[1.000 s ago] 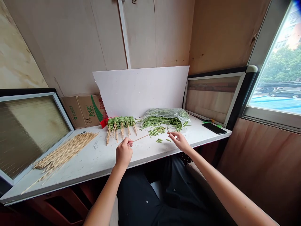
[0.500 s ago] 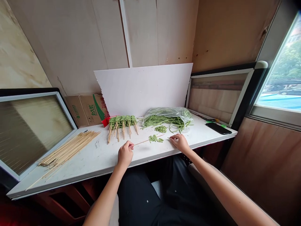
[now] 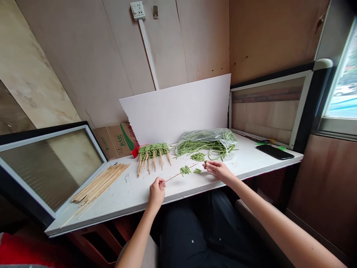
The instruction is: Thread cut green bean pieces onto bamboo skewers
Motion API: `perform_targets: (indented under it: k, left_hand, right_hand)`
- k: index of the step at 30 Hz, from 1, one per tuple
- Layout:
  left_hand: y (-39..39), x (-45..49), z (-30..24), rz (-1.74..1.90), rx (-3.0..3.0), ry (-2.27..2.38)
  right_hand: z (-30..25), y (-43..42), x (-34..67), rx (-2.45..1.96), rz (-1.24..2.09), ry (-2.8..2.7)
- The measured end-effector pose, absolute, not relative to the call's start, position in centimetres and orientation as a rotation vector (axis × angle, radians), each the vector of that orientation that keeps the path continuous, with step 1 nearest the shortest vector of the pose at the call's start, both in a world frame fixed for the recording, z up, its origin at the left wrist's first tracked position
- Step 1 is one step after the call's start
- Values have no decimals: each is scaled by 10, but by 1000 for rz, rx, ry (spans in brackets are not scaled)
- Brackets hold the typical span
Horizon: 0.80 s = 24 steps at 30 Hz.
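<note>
My left hand (image 3: 157, 190) is closed on the blunt end of a thin wooden skewer (image 3: 173, 176), which slants up to the right. Several short pieces of green bean (image 3: 185, 171) are threaded side by side near its far part. My right hand (image 3: 218, 170) pinches a short green bean piece (image 3: 205, 162) close to the skewer's tip, apart from it. On the table just below the tip lie a few loose cut pieces (image 3: 197, 171). Behind them is a small heap of cut bean pieces (image 3: 198, 157).
A clear plastic bag of long green beans (image 3: 205, 143) lies behind. Finished bean skewers (image 3: 153, 150) are stacked left of it, and bare skewers (image 3: 102, 182) lie further left. A phone (image 3: 275, 152) rests at right. A white board (image 3: 178, 111) and a cardboard box (image 3: 114, 141) stand at the back.
My right hand has lifted slightly and brought a bean piece up near the skewer's tip. Fewer loose pieces lie beside the skewer. The view has tilted and shifted.
</note>
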<state>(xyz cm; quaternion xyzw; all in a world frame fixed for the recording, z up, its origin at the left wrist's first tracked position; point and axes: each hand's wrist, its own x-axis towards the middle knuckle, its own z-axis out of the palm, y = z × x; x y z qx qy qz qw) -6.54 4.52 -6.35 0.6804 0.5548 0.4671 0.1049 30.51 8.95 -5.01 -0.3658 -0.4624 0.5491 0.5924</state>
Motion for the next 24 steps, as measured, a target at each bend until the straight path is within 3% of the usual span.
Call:
perform_targets:
  k: [24]
  left_hand:
    - [66, -53, -52, 1208, 2092, 1732]
  right_hand:
    - [-9, 131, 327, -713, 1412, -1230]
